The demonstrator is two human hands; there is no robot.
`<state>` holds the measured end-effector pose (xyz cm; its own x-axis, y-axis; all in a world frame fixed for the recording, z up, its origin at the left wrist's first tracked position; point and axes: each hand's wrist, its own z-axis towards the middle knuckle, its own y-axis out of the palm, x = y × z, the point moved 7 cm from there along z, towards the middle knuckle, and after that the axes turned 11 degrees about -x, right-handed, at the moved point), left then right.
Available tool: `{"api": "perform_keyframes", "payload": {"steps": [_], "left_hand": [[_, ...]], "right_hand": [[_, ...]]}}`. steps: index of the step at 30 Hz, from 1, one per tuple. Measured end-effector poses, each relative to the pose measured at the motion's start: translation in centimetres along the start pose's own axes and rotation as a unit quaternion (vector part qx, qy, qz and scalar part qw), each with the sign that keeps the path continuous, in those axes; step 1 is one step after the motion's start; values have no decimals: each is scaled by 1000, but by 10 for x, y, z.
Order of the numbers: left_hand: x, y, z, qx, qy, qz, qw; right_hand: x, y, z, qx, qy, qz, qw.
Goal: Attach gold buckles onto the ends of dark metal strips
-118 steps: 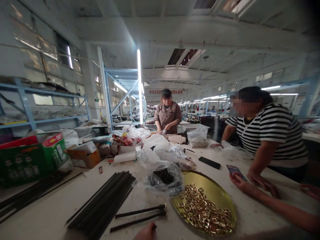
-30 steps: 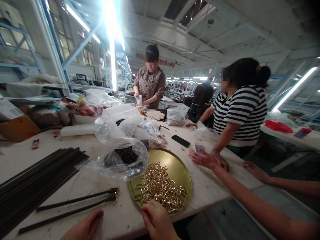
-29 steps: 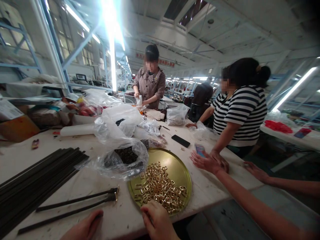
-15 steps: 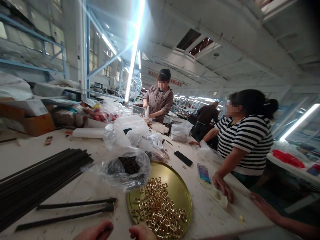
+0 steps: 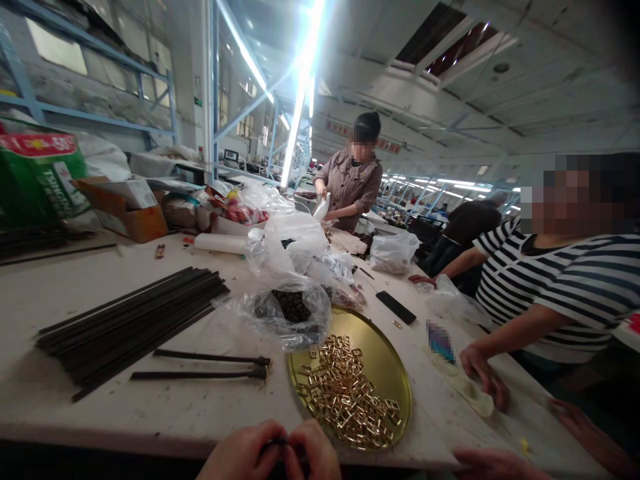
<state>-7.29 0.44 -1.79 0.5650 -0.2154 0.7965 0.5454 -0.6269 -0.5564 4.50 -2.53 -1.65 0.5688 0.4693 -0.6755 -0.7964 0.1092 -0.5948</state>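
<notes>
Both of my hands meet at the bottom centre, at the table's front edge. My left hand (image 5: 245, 453) and my right hand (image 5: 313, 450) have their fingers pinched together around a small dark piece, partly hidden by the fingers. Just right of them is a round gold tray (image 5: 393, 350) bearing a heap of gold metal buckles (image 5: 345, 390). Two dark straps (image 5: 200, 375) with buckle ends lie left of the tray. Farther left is a stack of long dark strips (image 5: 135, 320). Behind the tray sits a clear plastic bag (image 5: 250, 313) of small dark pieces (image 5: 290, 305).
A person in a striped shirt (image 5: 560, 280) leans on the table at right, near a pale cloth (image 5: 467, 390). Other people's hands (image 5: 493, 463) show at lower right. Another person (image 5: 353, 180) stands behind the bags. A black phone-like slab (image 5: 396, 307) lies beyond the tray.
My hands, apart before, have come together around the dark piece. The view has swung left, bringing a green bag into sight. The striped-shirt person has turned toward the camera. More hands show at lower right.
</notes>
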Motion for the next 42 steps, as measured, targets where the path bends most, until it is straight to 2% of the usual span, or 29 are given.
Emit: {"api": "perform_keyframes", "payload": {"steps": [3, 5, 7, 8, 10, 12, 15, 20, 22, 24, 28, 30, 32, 34, 37, 42], "left_hand": [[12, -5, -7, 4, 7, -46, 999], [22, -9, -13, 1, 18, -75, 997], [34, -10, -16, -18, 52, -101, 993], [36, -11, -16, -28, 57, -117, 991], [38, -10, -16, -45, 63, -148, 986], [36, -9, -15, -51, 63, -173, 982], [29, -5, -13, -52, 47, -202, 977], [21, 3, -11, -63, 29, -254, 965], [17, 6, -10, -63, 17, -260, 964], [14, 5, -9, -54, 11, -248, 967], [8, -3, -9, -26, -3, -210, 977], [5, -4, -9, -28, -12, -209, 977], [3, -3, -9, -33, -19, -214, 976], [1, -2, -9, -33, -25, -208, 977], [0, -4, -10, -24, -22, -178, 984], [-4, -13, -11, -7, -41, -156, 987]], "right_hand": [[6, -7, -1, 2, 95, 111, 989], [11, -6, -3, -27, 175, 205, 963], [13, 4, -6, -101, 234, 311, 915], [14, 8, -8, -117, 258, 367, 886], [15, 12, -13, -126, 293, 454, 832], [15, 14, -16, -122, 312, 504, 796], [11, 15, -18, -135, 314, 534, 773], [10, 22, -20, -153, 316, 552, 756], [12, 24, -20, -154, 325, 541, 760], [17, 21, -19, -136, 337, 505, 783], [32, -4, -12, -81, 314, 337, 884], [38, -20, -5, -85, 269, 217, 934], [45, -34, 4, -92, 230, 96, 964], [55, -44, 16, -101, 203, -4, 974], [68, -50, 37, -120, 170, -112, 972], [80, -58, 69, -111, 148, -185, 965]]}}
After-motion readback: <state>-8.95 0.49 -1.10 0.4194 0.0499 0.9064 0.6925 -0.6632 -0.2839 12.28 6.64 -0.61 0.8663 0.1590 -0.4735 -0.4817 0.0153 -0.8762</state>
